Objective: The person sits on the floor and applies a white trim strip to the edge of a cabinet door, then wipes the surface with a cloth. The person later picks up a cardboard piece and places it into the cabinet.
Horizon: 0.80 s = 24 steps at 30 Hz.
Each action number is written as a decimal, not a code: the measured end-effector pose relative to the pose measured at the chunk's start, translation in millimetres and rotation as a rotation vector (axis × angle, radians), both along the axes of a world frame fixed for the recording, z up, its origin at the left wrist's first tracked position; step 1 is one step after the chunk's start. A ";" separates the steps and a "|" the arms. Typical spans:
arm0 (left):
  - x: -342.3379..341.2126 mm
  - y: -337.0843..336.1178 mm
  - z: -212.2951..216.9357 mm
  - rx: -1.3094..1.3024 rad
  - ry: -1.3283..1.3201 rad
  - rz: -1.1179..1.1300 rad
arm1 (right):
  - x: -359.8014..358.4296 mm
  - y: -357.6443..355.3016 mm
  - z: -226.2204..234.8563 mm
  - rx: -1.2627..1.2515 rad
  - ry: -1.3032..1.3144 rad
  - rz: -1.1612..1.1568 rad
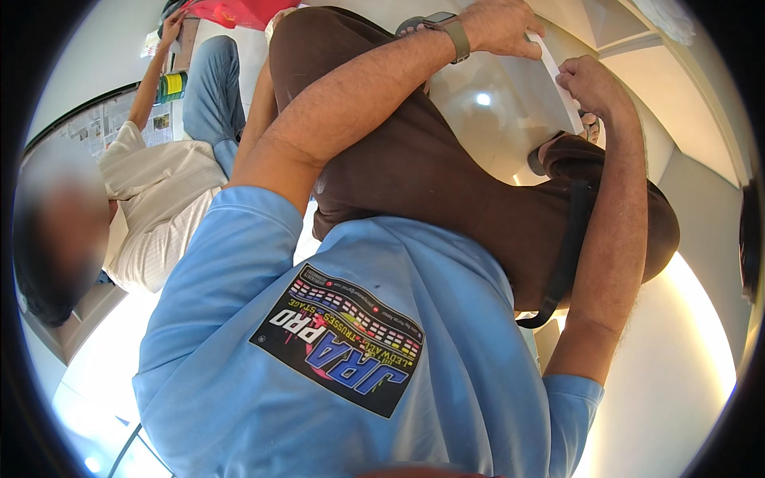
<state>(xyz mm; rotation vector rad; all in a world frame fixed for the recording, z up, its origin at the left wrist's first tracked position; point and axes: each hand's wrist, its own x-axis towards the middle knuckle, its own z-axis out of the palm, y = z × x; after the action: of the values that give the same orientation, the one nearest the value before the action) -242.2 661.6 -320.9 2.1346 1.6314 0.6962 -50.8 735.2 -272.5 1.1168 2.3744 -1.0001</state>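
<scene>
A thin white panel (560,86) stands slanted beyond my knees, its narrow edge facing up. My left hand (506,28), with a grey-banded watch (457,40) at the wrist, is closed around the panel's far end. Partway down the same edge, the curled fingers of my right hand (591,84) pinch it from the right side. The panel's lower end comes down close to my foot. Its broad face is mostly turned from view, so I cannot make out what kind of panel it is.
White shelving (665,72) with lit edges rises at the right. A glossy pale floor (478,119) lies between my legs. On the left sits another person in a white shirt (159,211), one hand at a red sheet or bag (231,12). Newspaper (103,123) lies beyond them.
</scene>
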 end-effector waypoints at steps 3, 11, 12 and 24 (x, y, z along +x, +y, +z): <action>-3.6 -0.8 -1.7 0.030 -0.005 0.020 | -6.1 3.3 -1.2 0.007 -0.010 0.040; -5.5 3.7 0.5 -0.019 0.009 0.035 | -9.6 6.3 0.9 0.015 -0.005 0.042; -5.0 3.5 1.0 -0.019 0.018 0.041 | -9.3 6.3 0.9 0.014 -0.010 0.043; 8.3 2.2 8.0 -0.022 0.034 0.086 | -1.0 4.7 0.0 0.031 0.016 0.074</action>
<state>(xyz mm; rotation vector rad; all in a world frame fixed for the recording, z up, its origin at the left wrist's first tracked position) -233.9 663.8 -312.9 2.0826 1.7496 0.6673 -51.8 740.0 -272.5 1.0275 2.4328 -0.9533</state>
